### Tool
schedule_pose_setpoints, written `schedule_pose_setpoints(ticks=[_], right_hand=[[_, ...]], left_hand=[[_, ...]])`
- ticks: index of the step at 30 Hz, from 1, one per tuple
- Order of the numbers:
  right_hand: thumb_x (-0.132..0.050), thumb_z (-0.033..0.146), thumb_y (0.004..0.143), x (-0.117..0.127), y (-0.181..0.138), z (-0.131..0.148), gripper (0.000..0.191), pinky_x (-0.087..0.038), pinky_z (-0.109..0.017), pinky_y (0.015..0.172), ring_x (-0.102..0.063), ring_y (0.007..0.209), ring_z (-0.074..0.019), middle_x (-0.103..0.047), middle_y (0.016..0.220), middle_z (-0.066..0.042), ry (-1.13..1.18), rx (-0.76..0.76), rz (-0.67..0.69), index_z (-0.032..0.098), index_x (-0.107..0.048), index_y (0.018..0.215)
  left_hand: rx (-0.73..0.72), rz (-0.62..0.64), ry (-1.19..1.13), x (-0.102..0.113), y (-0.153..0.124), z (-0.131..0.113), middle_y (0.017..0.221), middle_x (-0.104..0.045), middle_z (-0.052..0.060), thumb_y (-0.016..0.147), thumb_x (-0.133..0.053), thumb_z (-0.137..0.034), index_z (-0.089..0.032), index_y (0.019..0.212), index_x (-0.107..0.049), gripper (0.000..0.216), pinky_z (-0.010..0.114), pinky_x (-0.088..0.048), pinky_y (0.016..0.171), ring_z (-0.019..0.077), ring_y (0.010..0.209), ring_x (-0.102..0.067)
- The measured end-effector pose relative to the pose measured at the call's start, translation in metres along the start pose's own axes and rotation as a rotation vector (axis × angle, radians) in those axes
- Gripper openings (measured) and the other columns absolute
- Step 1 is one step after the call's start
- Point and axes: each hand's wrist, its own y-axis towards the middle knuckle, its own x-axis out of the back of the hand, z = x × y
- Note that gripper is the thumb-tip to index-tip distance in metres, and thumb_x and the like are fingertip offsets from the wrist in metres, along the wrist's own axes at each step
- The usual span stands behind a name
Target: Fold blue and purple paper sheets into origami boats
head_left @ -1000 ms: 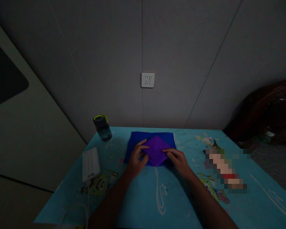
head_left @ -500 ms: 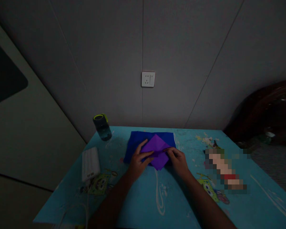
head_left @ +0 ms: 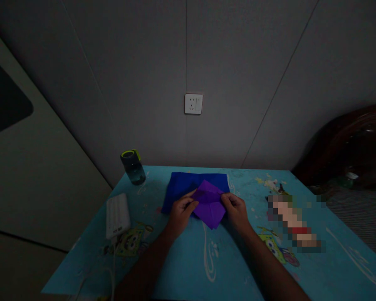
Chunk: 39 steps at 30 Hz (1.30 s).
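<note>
A folded sheet of purple paper point(head_left: 210, 207) is held up between my two hands, with creases across its middle and one point facing the far side, another facing me. My left hand point(head_left: 182, 211) pinches its left corner between thumb and fingers. On the opposite side, my right hand point(head_left: 236, 209) grips the right corner the same way. Beneath and behind the purple paper lies a flat dark blue sheet point(head_left: 178, 188), partly covered by my hands and the paper.
The table point(head_left: 188, 267) has a blue cartoon-print cover. At the left stand a dark bottle point(head_left: 134, 169) with a lime rim and a white power bank point(head_left: 118, 215) with a cable point(head_left: 114, 259). A blurred-out item point(head_left: 293, 221) lies right. A wall socket point(head_left: 193, 103) is behind.
My left fingers, spread over the paper before, have closed on its left corner. The purple paper has shifted slightly towards me and its middle now looks more opened out.
</note>
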Motion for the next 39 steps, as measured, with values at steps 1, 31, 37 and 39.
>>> schedule_pose_setpoints(ticks=[1, 31, 37, 39], right_hand=[[-0.067, 0.053, 0.078, -0.001, 0.0, 0.001, 0.038, -0.037, -0.024, 0.052, -0.046, 0.054, -0.0123, -0.054, 0.058, 0.002, 0.002, -0.003, -0.009, 0.017, -0.064, 0.066], [-0.068, 0.047, 0.079, 0.006, 0.001, 0.003, 0.03, -0.051, -0.031, 0.067, -0.064, 0.068, -0.0206, -0.074, 0.073, -0.004, -0.058, 0.011, 0.083, 0.02, -0.077, 0.076], [-0.069, 0.053, 0.078, 0.0, -0.003, 0.004, 0.036, -0.051, -0.032, 0.065, -0.063, 0.067, -0.0207, -0.073, 0.071, -0.004, -0.032, -0.006, 0.059, 0.018, -0.078, 0.076], [-0.071, 0.053, 0.077, -0.001, -0.002, 0.002, 0.036, -0.052, -0.034, 0.07, -0.066, 0.073, -0.0228, -0.076, 0.079, -0.006, 0.015, -0.028, 0.057, 0.019, -0.079, 0.085]], left_hand=[[0.013, -0.023, -0.039, -0.001, 0.001, 0.0, 0.129, -0.065, 0.017, 0.081, -0.067, -0.034, -0.016, 0.067, -0.065, 0.023, 0.039, -0.046, 0.1, 0.0305, 0.12, -0.06], [0.146, -0.175, -0.173, 0.004, 0.003, 0.0, 0.069, -0.065, -0.002, 0.069, -0.077, -0.044, -0.017, 0.077, -0.062, 0.032, 0.02, -0.043, 0.057, 0.011, 0.059, -0.058], [0.125, -0.232, -0.107, 0.004, 0.002, 0.003, 0.064, -0.058, -0.004, 0.071, -0.074, -0.048, -0.018, 0.072, -0.058, 0.034, 0.02, -0.04, 0.055, 0.0097, 0.057, -0.051], [0.113, -0.238, -0.076, 0.004, 0.001, 0.004, 0.065, -0.058, -0.004, 0.072, -0.073, -0.047, -0.017, 0.072, -0.06, 0.032, 0.02, -0.041, 0.056, 0.0102, 0.058, -0.051]])
